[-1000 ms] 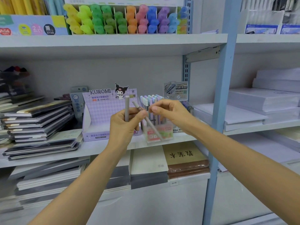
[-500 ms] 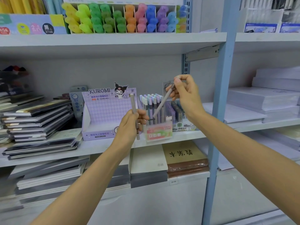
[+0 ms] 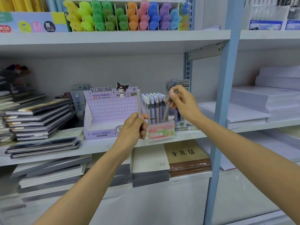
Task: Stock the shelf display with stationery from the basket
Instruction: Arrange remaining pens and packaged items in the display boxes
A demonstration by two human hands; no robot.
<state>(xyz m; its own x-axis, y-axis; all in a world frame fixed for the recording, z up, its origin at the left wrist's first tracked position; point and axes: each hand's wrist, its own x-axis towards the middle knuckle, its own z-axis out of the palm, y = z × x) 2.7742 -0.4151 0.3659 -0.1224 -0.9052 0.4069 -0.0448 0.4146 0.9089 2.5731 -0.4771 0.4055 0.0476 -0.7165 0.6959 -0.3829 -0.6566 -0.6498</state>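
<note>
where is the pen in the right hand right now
Head view, centre-right: the grey pen, pinched by the right hand, leans with its lower end in the clear pen box on the middle shelf, right of the purple Kuromi display box.

The pencil (image 3: 139, 101) looks matt, the pen box (image 3: 160, 133) clear glossy plastic, the Kuromi display (image 3: 112, 111) cardboard.

Stacked notebooks (image 3: 39, 120) left, colourful highlighters (image 3: 123, 17) above, paper reams (image 3: 267, 101) right

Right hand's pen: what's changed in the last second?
The right hand pulled the tilted pen away from the left hand, up and right, then dipped its tip into the pen box. The left hand still grips the upright pen; box unmoved.
</note>
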